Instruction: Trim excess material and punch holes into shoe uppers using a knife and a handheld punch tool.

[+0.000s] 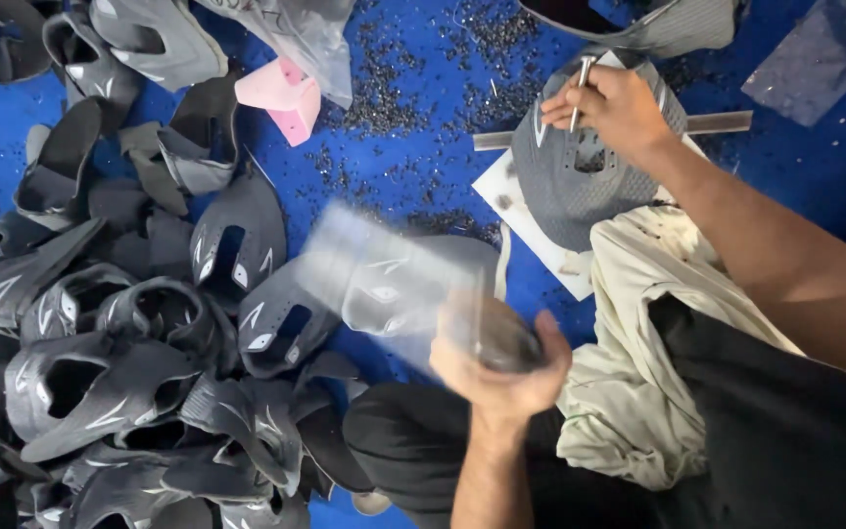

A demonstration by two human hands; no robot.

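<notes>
Your left hand (501, 367) sits low at centre, closed round a shoe upper (394, 284) that stretches up and leftward from it, blurred. Your right hand (614, 103) is at upper right, resting on another upper (570, 191), with a metal punch (580, 88) pinched upright in the fingers. That upper lies on a flat board (540, 235), and a metal bar (722, 122) runs behind it, sticking out to either side. A cloth (638, 343) lies over your lap, just below the board. A heap of uppers (129, 343) fills the left side. Punched scraps (413, 88) are scattered on the floor (815, 167) between heap and board. A foam block (286, 98) lies behind the heap, near the top.
</notes>
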